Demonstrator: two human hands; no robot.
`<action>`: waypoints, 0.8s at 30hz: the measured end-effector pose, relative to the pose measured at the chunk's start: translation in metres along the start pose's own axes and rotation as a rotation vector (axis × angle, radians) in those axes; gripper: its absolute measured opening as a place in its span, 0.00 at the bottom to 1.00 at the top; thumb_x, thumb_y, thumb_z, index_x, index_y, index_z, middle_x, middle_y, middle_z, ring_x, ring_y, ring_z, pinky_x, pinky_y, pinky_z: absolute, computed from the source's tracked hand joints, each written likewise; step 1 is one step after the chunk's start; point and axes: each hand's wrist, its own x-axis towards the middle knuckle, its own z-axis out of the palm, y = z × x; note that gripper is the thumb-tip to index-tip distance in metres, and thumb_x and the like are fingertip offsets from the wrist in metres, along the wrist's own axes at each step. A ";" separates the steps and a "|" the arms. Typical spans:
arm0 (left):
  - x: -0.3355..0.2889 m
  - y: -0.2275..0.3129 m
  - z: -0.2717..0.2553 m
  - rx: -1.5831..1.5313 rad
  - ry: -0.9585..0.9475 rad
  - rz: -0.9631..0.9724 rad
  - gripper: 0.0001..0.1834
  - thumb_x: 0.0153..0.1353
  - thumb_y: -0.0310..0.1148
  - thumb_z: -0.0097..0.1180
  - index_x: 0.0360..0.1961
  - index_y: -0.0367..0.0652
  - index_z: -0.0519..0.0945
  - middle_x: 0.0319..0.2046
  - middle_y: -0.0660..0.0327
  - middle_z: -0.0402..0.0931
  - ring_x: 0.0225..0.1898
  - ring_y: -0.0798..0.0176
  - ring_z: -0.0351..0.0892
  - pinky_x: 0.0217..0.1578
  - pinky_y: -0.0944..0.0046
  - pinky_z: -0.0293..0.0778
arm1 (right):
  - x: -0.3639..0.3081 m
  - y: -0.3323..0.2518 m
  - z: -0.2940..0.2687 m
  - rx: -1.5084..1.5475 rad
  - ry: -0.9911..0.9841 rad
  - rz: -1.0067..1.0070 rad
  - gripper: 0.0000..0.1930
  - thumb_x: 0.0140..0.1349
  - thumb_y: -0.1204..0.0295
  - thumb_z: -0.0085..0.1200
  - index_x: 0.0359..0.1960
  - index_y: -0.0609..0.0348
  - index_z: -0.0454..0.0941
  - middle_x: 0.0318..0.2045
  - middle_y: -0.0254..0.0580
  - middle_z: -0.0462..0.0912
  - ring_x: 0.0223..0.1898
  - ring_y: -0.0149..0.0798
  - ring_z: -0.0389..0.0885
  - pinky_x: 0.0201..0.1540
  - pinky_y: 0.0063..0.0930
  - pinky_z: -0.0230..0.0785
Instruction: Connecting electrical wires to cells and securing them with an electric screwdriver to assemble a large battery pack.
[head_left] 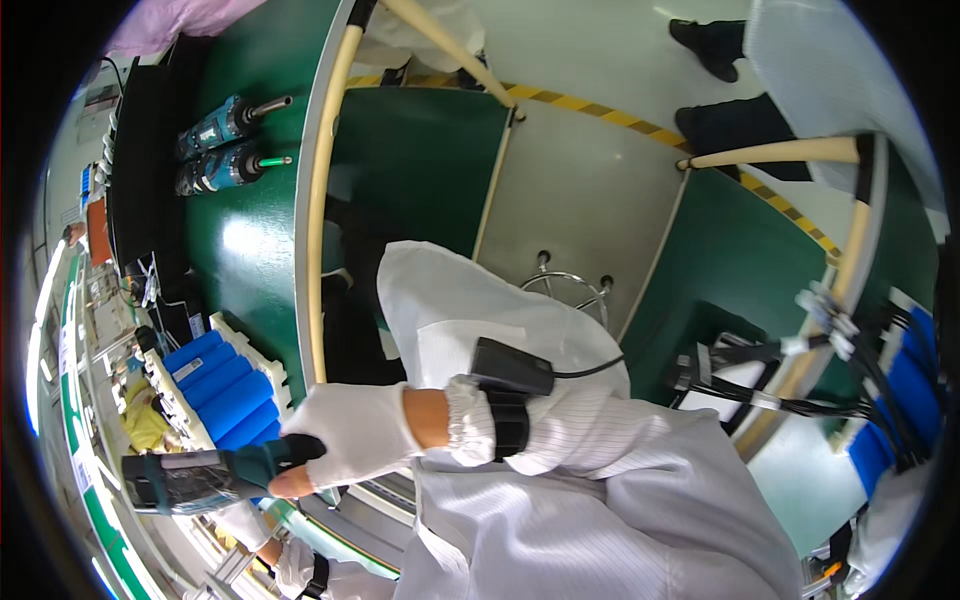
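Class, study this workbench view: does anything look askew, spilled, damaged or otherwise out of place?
Nothing stands out. The gloved right hand holds a power screwdriver beside a neat tray of blue battery cells. Two more screwdrivers lie side by side on the green bench. No spill or breakage shows.

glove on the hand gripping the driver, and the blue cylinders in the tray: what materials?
Glove on the right hand: looks like white knit fabric, matte, soft creases. Blue cylinders: apparently smooth plastic-wrapped cells, slight sheen; core not visible. White tray: probably moulded plastic.
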 end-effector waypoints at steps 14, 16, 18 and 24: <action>0.009 -0.006 -0.010 0.085 -0.008 0.033 0.23 0.65 0.33 0.65 0.56 0.32 0.77 0.51 0.53 0.82 0.49 0.57 0.80 0.56 0.59 0.72 | -0.020 0.005 -0.038 0.101 -0.007 0.052 0.32 0.58 0.41 0.63 0.28 0.66 0.85 0.20 0.48 0.84 0.22 0.43 0.84 0.27 0.35 0.74; 0.011 -0.010 0.001 0.074 -0.014 0.034 0.22 0.64 0.33 0.66 0.56 0.32 0.77 0.51 0.53 0.82 0.48 0.57 0.80 0.56 0.59 0.72 | -0.018 0.004 -0.040 0.098 0.001 0.066 0.30 0.57 0.43 0.65 0.30 0.65 0.85 0.19 0.47 0.83 0.21 0.43 0.83 0.27 0.35 0.73; 0.002 -0.018 -0.016 0.083 0.031 0.022 0.22 0.64 0.33 0.66 0.55 0.32 0.77 0.51 0.52 0.82 0.48 0.56 0.80 0.55 0.59 0.72 | -0.004 0.000 -0.034 0.091 -0.065 0.062 0.28 0.57 0.44 0.67 0.32 0.63 0.85 0.19 0.45 0.82 0.20 0.42 0.81 0.26 0.34 0.71; -0.007 0.018 0.004 0.129 -0.035 0.116 0.20 0.61 0.37 0.69 0.51 0.37 0.84 0.56 0.49 0.79 0.52 0.54 0.81 0.55 0.58 0.73 | 0.041 -0.041 -0.046 -0.030 0.106 -0.022 0.21 0.48 0.56 0.74 0.34 0.61 0.83 0.22 0.42 0.82 0.24 0.36 0.82 0.30 0.31 0.72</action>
